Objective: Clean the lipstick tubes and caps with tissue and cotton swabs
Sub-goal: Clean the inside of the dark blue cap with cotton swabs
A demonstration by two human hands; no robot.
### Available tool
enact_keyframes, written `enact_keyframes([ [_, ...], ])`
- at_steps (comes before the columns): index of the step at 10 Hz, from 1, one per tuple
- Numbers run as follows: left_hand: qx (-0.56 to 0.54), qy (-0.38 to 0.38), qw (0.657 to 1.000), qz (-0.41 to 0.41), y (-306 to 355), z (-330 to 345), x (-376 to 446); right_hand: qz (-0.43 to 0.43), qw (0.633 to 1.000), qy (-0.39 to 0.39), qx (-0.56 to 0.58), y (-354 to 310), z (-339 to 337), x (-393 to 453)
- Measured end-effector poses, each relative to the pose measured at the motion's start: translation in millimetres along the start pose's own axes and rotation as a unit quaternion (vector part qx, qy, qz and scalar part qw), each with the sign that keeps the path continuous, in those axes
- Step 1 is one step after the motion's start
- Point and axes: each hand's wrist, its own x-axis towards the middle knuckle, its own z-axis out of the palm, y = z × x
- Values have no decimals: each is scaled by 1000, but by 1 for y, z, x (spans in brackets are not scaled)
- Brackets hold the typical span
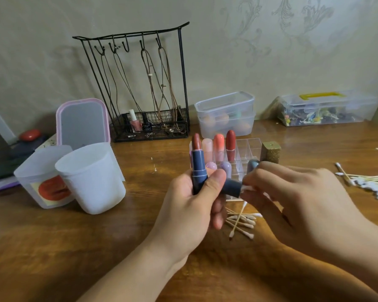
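Mid-task: left hand (190,205) grips open navy lipstick (198,171) and its cap (232,187); right hand (292,199) pinches swab (248,188) inside cap. Used swabs (241,221) on worktop (74,247); organizer lipsticks (224,149) likely remain.

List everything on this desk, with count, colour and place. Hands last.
lipstick: one, navy tube, brown-red tip, upright in the left grip
cap: one, navy, between both hands
cotton swab: one, white, at the cap's mouth
used swabs: small pile, white, on the desk under the hands
fresh swabs: pile, white, far right
organizer: one, clear, holding several pink, orange, red and lilac lipsticks
gold box: one, right of the organizer
cups: two, white, left
mirror: one, pink frame, behind the cups
wire rack: one, black, hung with cords
clear boxes: two stacked, at the wall
case: one, clear, yellow handle
left hand: grips the lipstick
right hand: pinches the swab
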Motion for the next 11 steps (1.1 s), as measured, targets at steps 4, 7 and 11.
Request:
enact_keyframes([
  [4,-5,-2,1000,8,0,-2,3,166,954,-77,238,-9,-6,4],
  [7,-38,-28,998,-33,1,-1,1,129,980,-11,152,-13,-1,3],
  [11,8,14,1000,13,2,-8,7,427,562,34,708,-17,-8,12],
])
